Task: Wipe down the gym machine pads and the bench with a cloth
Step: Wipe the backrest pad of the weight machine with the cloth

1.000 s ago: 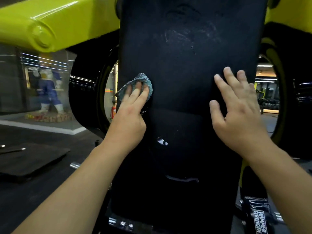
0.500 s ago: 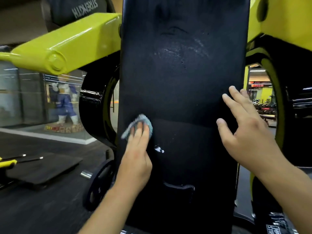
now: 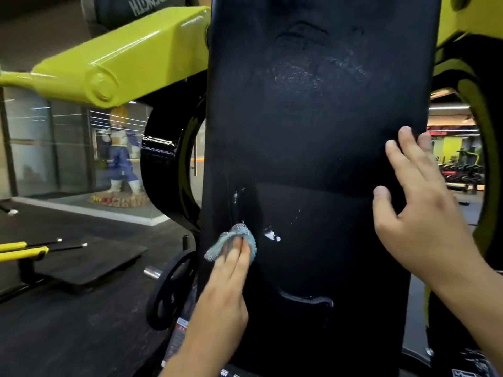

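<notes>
Near the left edge of the black back pad (image 3: 313,148), the left hand (image 3: 217,300) presses a small blue cloth (image 3: 231,243) under flat fingers, not clenched. It could slip out and fall. Just beside, a white tear (image 3: 271,236) may snag. The right hand (image 3: 416,210) lies open, empty, at the right edge.

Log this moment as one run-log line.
left hand: pressing cloth on pad, lower left | right hand: flat on pad's right edge | white tear: beside cloth

- You have two hands up: left hand (image 3: 226,292); right hand (image 3: 419,210);
- one cloth (image 3: 234,242);
- one black pad (image 3: 313,118);
- one weight plate (image 3: 170,291);
- one figure statue (image 3: 121,151);
- two yellow handles (image 3: 23,250).
</notes>
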Action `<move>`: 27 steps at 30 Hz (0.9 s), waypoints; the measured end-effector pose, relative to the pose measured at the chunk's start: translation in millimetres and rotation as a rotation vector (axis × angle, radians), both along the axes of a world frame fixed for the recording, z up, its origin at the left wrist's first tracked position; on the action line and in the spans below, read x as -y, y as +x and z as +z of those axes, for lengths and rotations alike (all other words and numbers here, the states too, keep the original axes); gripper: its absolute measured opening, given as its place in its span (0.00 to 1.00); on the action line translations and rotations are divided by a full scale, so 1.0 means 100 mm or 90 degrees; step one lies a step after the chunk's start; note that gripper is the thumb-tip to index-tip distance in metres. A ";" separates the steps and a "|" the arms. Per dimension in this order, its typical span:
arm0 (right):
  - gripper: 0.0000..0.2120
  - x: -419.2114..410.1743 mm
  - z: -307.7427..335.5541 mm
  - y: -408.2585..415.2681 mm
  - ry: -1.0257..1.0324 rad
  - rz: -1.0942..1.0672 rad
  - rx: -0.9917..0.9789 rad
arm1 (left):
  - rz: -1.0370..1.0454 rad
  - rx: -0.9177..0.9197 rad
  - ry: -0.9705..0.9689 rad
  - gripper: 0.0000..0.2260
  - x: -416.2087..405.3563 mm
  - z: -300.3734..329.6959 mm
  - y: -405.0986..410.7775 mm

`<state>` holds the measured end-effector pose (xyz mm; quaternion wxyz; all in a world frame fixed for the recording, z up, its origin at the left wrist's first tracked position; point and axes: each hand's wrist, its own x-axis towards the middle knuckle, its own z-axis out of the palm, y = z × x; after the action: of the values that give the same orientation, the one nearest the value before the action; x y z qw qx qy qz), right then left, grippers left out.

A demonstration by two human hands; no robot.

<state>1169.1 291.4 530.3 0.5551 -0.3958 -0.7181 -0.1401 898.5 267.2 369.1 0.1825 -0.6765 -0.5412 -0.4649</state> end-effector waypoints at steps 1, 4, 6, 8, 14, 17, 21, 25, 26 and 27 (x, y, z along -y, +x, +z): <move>0.32 0.00 0.00 -0.01 0.000 0.001 -0.003 | -0.003 -0.010 -0.014 0.45 0.03 0.01 0.00; 0.32 0.03 0.01 -0.02 -0.003 0.003 -0.005 | 0.004 -0.040 -0.002 0.44 -0.06 0.44 -0.08; 0.31 0.05 0.02 -0.01 -0.012 0.006 0.003 | 0.020 -0.028 0.034 0.42 -0.17 0.91 -0.12; 0.31 0.06 0.03 0.02 -0.019 0.005 0.015 | 0.044 0.003 0.046 0.40 -0.23 1.29 -0.11; 0.32 0.05 0.01 0.02 -0.019 0.001 0.017 | 0.016 0.006 0.042 0.41 -0.19 0.84 -0.09; 0.32 0.02 -0.01 0.00 -0.005 0.004 0.012 | 0.000 -0.015 0.010 0.44 -0.03 0.21 -0.02; 0.32 0.01 -0.01 -0.02 -0.001 0.005 0.006 | 0.000 -0.025 -0.023 0.46 0.08 0.07 0.00; 0.32 0.02 0.01 -0.01 -0.008 0.018 0.006 | 0.015 -0.037 0.037 0.42 -0.14 0.80 -0.11; 0.32 0.02 0.01 0.00 -0.006 0.018 0.009 | 0.021 -0.029 0.056 0.42 -0.20 1.04 -0.13; 0.31 0.02 0.01 0.02 -0.002 0.016 0.012 | 0.032 -0.014 0.063 0.41 -0.25 1.24 -0.14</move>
<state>1170.7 289.9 531.0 0.5493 -0.3861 -0.7286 -0.1355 884.7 292.0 493.2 0.2332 -0.6577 -0.5324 -0.4791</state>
